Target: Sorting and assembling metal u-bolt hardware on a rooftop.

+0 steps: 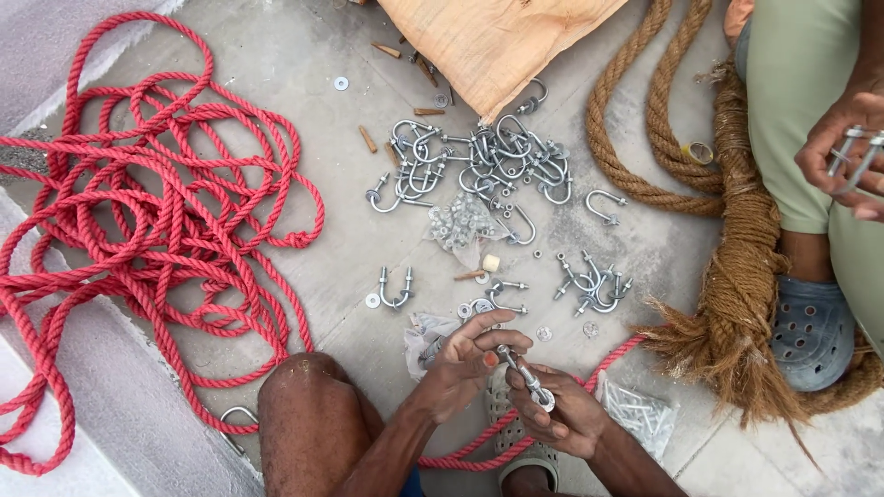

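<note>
Two hands meet: right hand (564,419) grips a metal bolt (525,375), left hand (465,361) pinching its top.

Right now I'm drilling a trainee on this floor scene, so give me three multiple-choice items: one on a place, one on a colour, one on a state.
1. The big pile of U-bolts lies where?
A. just below the plywood sheet
B. on the red rope
C. inside a bucket

2. The thick rope on the right is
A. blue
B. brown
C. white

3. The left hand and right hand
A. rest empty
B. grip a hammer
C. together hold a metal bolt

Key: 1 A, the pile sits under the sheet's corner; 2 B, brown fibres; 3 C, fingers of both close around the bolt.
</note>
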